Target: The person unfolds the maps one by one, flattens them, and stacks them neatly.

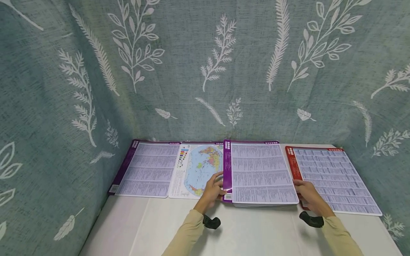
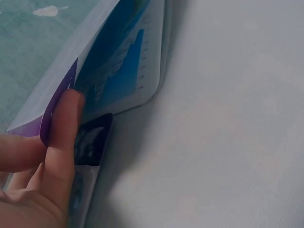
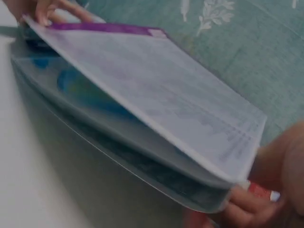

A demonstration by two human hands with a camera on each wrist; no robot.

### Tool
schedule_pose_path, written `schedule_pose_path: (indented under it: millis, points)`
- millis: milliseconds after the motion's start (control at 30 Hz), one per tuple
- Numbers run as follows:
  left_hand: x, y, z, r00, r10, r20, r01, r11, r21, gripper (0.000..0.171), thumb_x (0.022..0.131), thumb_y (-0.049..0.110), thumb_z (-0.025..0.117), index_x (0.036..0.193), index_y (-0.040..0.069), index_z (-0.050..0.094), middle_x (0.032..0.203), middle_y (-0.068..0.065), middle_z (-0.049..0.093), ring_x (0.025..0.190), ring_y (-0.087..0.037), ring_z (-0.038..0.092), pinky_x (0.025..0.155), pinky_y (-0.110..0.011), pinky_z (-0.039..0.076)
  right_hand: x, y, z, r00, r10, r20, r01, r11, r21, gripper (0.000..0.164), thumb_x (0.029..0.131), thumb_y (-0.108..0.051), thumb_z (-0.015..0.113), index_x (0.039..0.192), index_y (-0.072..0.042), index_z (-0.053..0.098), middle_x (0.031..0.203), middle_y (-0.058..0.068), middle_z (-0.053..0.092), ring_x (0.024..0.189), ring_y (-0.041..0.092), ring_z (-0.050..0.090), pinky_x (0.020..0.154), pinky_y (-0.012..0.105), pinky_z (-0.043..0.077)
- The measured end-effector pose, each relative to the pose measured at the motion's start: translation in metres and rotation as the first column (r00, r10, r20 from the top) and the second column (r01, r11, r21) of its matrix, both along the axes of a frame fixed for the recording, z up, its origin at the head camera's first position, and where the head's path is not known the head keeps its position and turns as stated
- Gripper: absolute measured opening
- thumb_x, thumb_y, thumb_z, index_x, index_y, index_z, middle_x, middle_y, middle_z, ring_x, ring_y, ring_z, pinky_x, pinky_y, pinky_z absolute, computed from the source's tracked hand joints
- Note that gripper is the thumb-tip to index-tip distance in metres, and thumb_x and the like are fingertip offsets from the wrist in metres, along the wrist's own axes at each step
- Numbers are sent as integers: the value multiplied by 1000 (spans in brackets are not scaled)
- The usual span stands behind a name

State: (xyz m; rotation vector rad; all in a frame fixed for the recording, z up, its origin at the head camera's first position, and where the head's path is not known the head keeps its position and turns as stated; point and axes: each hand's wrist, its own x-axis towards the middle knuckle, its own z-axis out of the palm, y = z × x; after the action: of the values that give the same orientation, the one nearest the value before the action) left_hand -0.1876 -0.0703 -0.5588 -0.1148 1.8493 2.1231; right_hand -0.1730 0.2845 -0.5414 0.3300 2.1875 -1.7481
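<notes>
A glossy printed sheet [image 1: 264, 170] with a purple left border and rows of small text lies between both hands in the head view. My left hand [image 1: 209, 193] pinches its purple border [image 2: 58, 102] between thumb and fingers, and that side is lifted. Below it in the left wrist view are further layers with a blue chart [image 2: 118, 71]. At the opposite edge, my right hand [image 1: 310, 197] holds the near right corner, its fingers [image 3: 249, 202] around the sheet and the layers under it. The right thumb is hard to make out.
To the left lie another purple-bordered text sheet [image 1: 148, 170] and a world map panel [image 1: 205, 167]. A red-bordered sheet [image 1: 333, 177] lies at the right, partly behind my right hand. The white table [image 1: 250, 234] ends at a leaf-patterned curtain [image 1: 182, 71].
</notes>
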Motion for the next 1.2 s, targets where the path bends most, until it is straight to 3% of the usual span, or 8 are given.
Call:
schedule_pose_path:
  millis: [133, 300, 433, 567, 667, 900, 1200]
  points:
    - [0, -1, 1, 1000, -7, -9, 7, 1000, 19, 84, 69, -21, 52, 142, 18, 40, 116, -19, 62, 65, -18, 61, 43, -23, 47, 1, 4, -2, 999, 32, 23, -30, 996, -89, 52, 98, -8, 40, 143, 8, 20, 96, -5, 64, 80, 11, 61, 66, 30, 50]
    - [1, 1, 8, 1000, -23, 1, 23, 999, 36, 83, 69, -19, 54, 140, 22, 42, 117, -16, 62, 72, -23, 64, 45, -25, 49, 5, 9, -2, 999, -25, -35, 18, 986, -164, 63, 85, 10, 38, 144, 3, 19, 95, -11, 65, 77, 12, 62, 62, 31, 52]
    - [6, 1, 25, 1000, -26, 8, 26, 999, 30, 81, 69, -19, 55, 140, 19, 44, 116, -18, 62, 73, -26, 66, 46, -27, 50, 11, 11, -3, 995, -77, -64, 61, 974, -219, 61, 81, 14, 36, 140, 2, 26, 90, -12, 67, 73, 10, 64, 60, 31, 54]
    - [9, -2, 31, 999, -50, -11, 50, 998, 32, 81, 69, -18, 57, 141, 17, 42, 117, -19, 62, 73, -26, 66, 45, -27, 50, 17, 12, -3, 992, -114, -53, 97, 962, -254, 58, 82, 15, 34, 137, -2, 33, 86, -11, 66, 74, 10, 63, 60, 32, 54]
    - [9, -4, 26, 998, -51, -20, 52, 998, 37, 84, 69, -17, 58, 141, 20, 42, 118, -17, 61, 71, -23, 64, 43, -25, 49, 19, 12, -1, 991, -127, -41, 112, 958, -263, 57, 83, 14, 33, 136, -6, 36, 87, -12, 65, 75, 9, 63, 61, 31, 53]
    - [12, -11, 31, 998, -56, -17, 57, 997, 52, 83, 70, -17, 58, 142, 21, 41, 116, -18, 62, 71, -21, 64, 46, -26, 51, 26, 12, 3, 988, -146, -45, 127, 949, -289, 59, 82, 17, 33, 128, -18, 44, 95, -18, 63, 83, 8, 61, 67, 31, 52]
    - [15, -20, 37, 998, -49, -31, 49, 999, 13, 82, 71, -16, 59, 142, 21, 42, 119, -18, 59, 71, -18, 63, 43, -25, 48, 31, 15, 4, 985, -169, -35, 149, 936, -320, 54, 88, 13, 44, 135, -11, 38, 94, -20, 63, 86, 4, 63, 67, 29, 52]
